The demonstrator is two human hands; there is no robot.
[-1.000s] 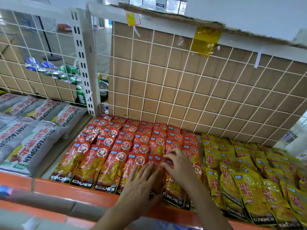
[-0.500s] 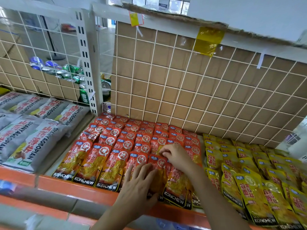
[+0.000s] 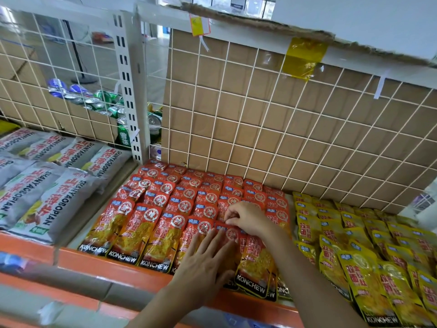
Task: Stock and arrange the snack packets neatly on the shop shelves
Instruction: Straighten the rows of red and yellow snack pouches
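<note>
I see the red packets (image 3: 151,223) laid in overlapping rows on the shelf (image 3: 113,263), filling the middle of my view. Both hands are on the block's front row, toward its 5 o'clock corner. My left hand (image 3: 205,261) lies palm down with its fingers straight and spread, pointing to 12 o'clock, and presses flat on the front-row packs. My right hand (image 3: 248,220) sits at 1 o'clock of the left one, close by, though I cannot tell whether the two touch. Its fingers are curled and pinch the top edge of one front packet (image 3: 256,263). That packet runs from the right fingertips down toward 6 o'clock, and its KONCHEW end hangs over the orange shelf lip. The left hand's outer fingers rest on the packet's left side, so it lies between the hands and partly under both. My right forearm leaves toward 5 o'clock along the seam where red meets the yellow packets (image 3: 354,245), which lie just beside the red block at 3 o'clock of the hands. At 9 o'clock, well apart from the hands, grey bags (image 3: 47,192) lie on the next shelf bay beyond a white post (image 3: 127,91). At 12 o'clock a white wire grid (image 3: 238,129) stands behind the rows, backed by cardboard (image 3: 272,143) with a strip of yellow tape (image 3: 302,58) near its top. Cans (image 3: 99,100) show through the grid at 10 o'clock.
</note>
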